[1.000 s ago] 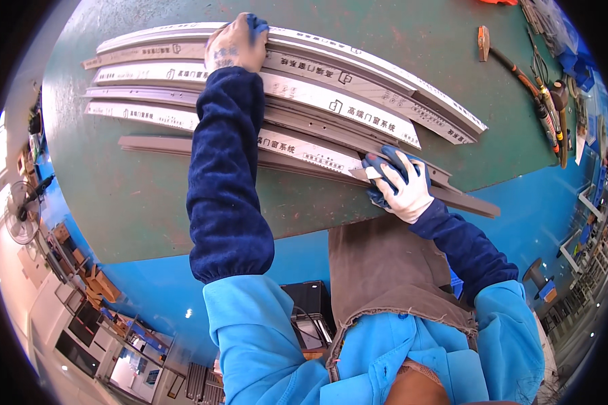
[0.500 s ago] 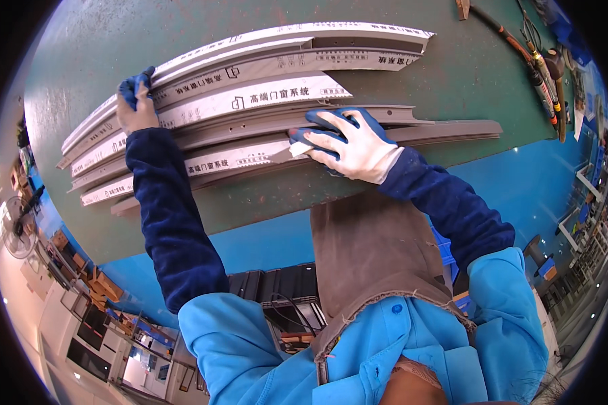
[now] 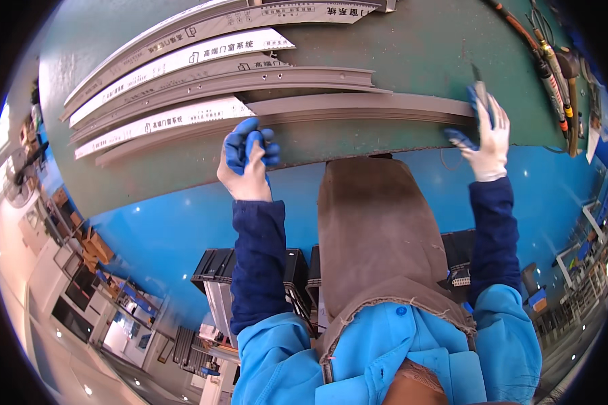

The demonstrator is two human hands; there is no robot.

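Long grey metal profiles lie side by side on a green worktable (image 3: 412, 40), several with white printed film. My left hand (image 3: 246, 162), in a white and blue glove, has its fingers curled at the front edge of the nearest bare grey profile (image 3: 358, 106). Whether anything is inside those fingers is hidden. By that profile's right end is my gloved right hand (image 3: 488, 138), thumb apart from the raised fingers. Along them lies a slim grey tool (image 3: 480, 91) with a dark pointed tip, somewhat blurred. A film-covered profile (image 3: 162, 123) lies just behind the nearest one.
Farther back are a white film-covered profile (image 3: 203, 55) and a drilled grey profile (image 3: 304, 78). Hand tools with orange and yellow handles (image 3: 547, 74) lie at the table's right side. Black crates (image 3: 216, 266) stand below the table, on the blue floor (image 3: 169, 236).
My left hand has come off the far profiles, rightward and nearer. The right hand has moved right to the near profile's end, where the slim tool now shows. The whole view has shifted.
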